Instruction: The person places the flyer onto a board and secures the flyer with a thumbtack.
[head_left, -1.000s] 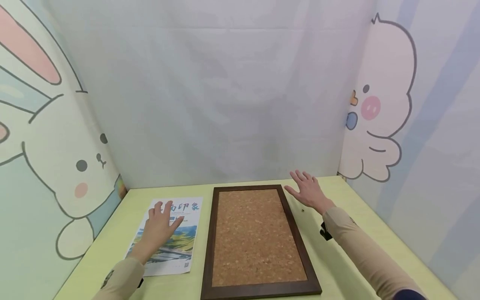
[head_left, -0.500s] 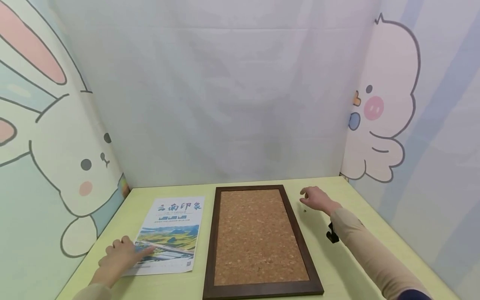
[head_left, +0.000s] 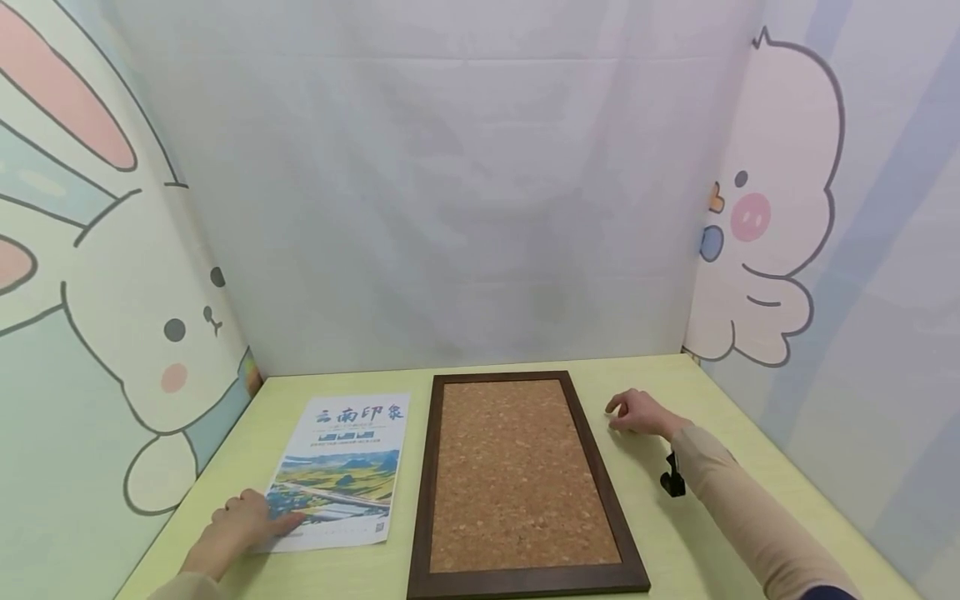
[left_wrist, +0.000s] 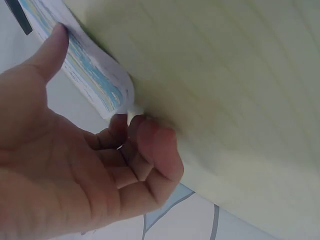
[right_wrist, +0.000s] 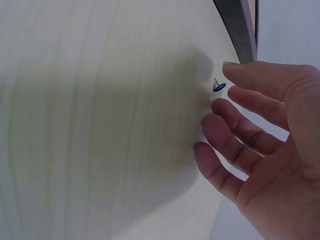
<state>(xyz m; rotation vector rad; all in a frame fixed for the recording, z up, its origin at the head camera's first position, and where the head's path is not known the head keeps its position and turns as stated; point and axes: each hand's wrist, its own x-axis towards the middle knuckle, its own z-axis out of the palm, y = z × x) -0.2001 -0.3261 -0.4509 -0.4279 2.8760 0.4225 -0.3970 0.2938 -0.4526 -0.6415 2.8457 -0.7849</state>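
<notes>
My left hand point(head_left: 238, 527) is at the lower left corner of a printed poster point(head_left: 343, 475) with blue Chinese lettering and a landscape picture. In the left wrist view its thumb lies on the printed face, and the curled fingers meet the poster's edge point(left_wrist: 125, 92), which bends up there. My right hand point(head_left: 639, 413) hovers low, right of a cork board point(head_left: 517, 475) with a dark wooden frame. A blue-headed thumbtack point(right_wrist: 219, 86) lies on its side in the right wrist view, just beyond the gap between thumb and forefinger, not held.
The pale yellow-green table point(head_left: 330, 575) carries the poster on the left and the board in the middle. A grey-white cloth wall point(head_left: 465, 208) closes the back. Side walls show a cartoon rabbit point(head_left: 120, 358) and a cartoon chick point(head_left: 772, 167).
My left hand has drawn back from over the poster to its lower left corner. The right hand has come down beside the board, its spread fingers bending toward the thumbtack.
</notes>
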